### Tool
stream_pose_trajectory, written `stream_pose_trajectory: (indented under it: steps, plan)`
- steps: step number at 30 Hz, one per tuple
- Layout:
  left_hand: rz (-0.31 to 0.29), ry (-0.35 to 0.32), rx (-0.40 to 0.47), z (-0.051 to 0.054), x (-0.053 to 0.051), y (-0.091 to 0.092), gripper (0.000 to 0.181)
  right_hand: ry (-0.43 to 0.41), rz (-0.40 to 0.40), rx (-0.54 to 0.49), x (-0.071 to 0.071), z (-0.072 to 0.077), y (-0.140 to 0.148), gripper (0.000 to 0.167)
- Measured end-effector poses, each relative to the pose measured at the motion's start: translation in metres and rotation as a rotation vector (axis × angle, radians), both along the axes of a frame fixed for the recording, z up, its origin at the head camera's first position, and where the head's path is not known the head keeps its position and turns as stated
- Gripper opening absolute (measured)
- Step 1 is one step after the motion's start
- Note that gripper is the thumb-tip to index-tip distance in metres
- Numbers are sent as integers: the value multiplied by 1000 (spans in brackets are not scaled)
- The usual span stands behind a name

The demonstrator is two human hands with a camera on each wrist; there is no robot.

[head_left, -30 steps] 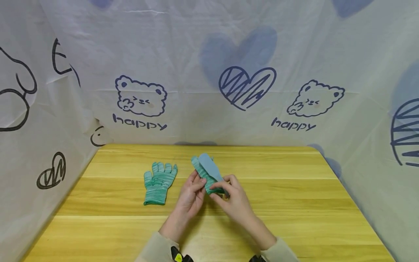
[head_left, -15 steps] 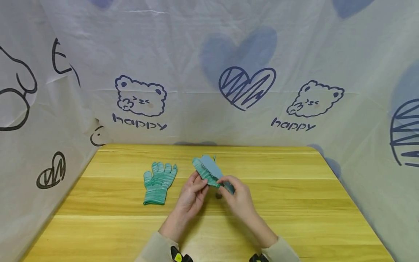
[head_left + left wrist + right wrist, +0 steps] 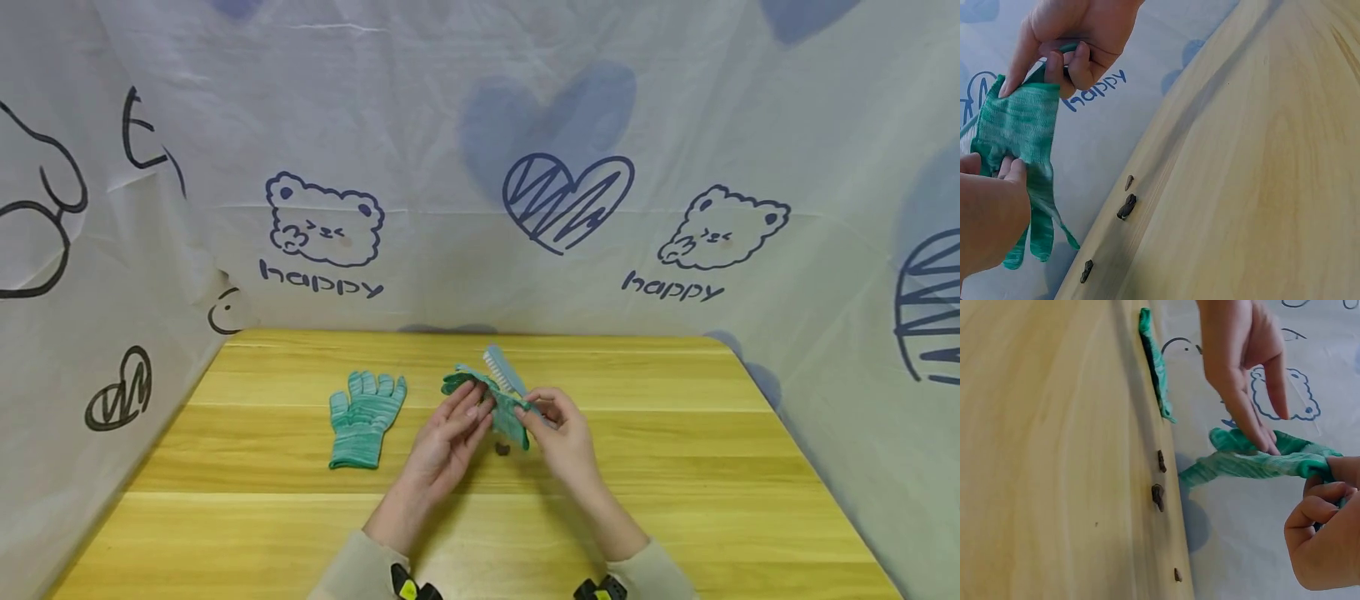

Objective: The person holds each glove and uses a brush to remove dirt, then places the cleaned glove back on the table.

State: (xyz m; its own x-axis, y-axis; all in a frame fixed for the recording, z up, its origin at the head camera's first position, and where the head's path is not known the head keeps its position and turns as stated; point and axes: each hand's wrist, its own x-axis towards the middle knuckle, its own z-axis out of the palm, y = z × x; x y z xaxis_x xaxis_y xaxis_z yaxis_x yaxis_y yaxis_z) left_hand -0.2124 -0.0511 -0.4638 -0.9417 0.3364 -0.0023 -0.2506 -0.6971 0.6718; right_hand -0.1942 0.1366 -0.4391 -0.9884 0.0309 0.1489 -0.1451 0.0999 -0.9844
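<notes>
A green-striped knit glove hangs between both hands above the table. My right hand pinches the glove's cuff and holds the handle of a light-blue brush, whose white bristles face left. My left hand touches the glove's side; in the right wrist view its fingers are fairly straight, fingertips against the fabric and the thumb apart. The right hand's curled fingers show at the cuff in the left wrist view. A second matching glove lies flat on the left, fingers pointing away.
A dark crumbly clump lies on the wooden table below the hands. Smaller dark bits lie near it. A patterned white cloth stands behind the table and along its sides.
The held glove has turned over, its cuff now towards the right hand. The brush has moved up and right off the glove, bristles now showing. A dark clump has come into view below.
</notes>
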Motion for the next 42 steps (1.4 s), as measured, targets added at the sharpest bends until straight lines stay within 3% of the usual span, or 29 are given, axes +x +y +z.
stream_pose_trajectory:
  steps: [7, 15, 20, 23, 27, 35, 42]
  plan:
    - [-4, -76, 13, 1, 1, 2, 59, -14, -61, -173, -3, 6, 6, 17]
    - [-147, -130, -23, -4, 3, 7, 44, 57, -92, -284, -3, 12, 10, 14]
    - [-256, -84, -46, -6, 5, 9, 55, 98, -77, -337, -1, 14, 8, 15]
    - [-282, -38, -21, -6, 6, 9, 58, 99, -53, -356, 0, 13, 5, 15]
    - [-233, -13, 9, -5, 5, 9, 58, 77, -60, -344, 0, 7, 0, 14]
    - [-40, -59, 16, -3, 5, 7, 52, -74, -121, -303, 0, -4, -7, 19]
    - [121, -74, -103, -5, 1, 5, 55, -165, -99, -269, -1, -9, -13, 25]
